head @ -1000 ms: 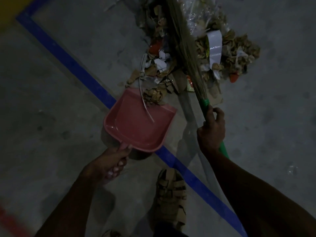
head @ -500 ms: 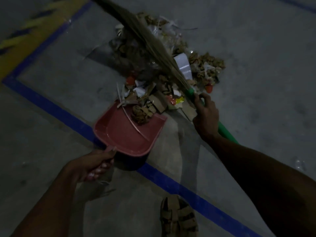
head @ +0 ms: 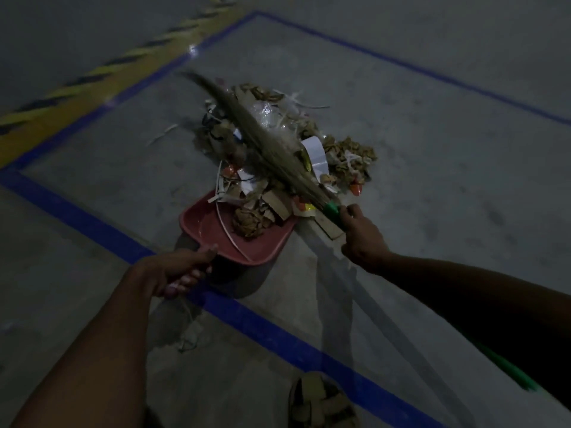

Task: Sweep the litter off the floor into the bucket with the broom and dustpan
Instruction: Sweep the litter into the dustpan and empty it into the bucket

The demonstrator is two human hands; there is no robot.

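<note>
Left hand (head: 182, 270) grips dustpan (head: 216, 233), part-loaded; right hand (head: 363, 239) grips broom (head: 272, 149); most litter (head: 346, 156) beyond them unswept; bucket unseen.

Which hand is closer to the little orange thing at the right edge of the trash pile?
Right. The right hand grips the broom just below the orange piece. The left hand holds the dustpan handle, farther off, across the pan.

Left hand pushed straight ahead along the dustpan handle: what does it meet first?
The left hand grips the red dustpan, so the pan leads. Its front lip already touches the litter pile, which is likely met first; some scraps already lie inside. Depth is unclear in this dim view.
</note>
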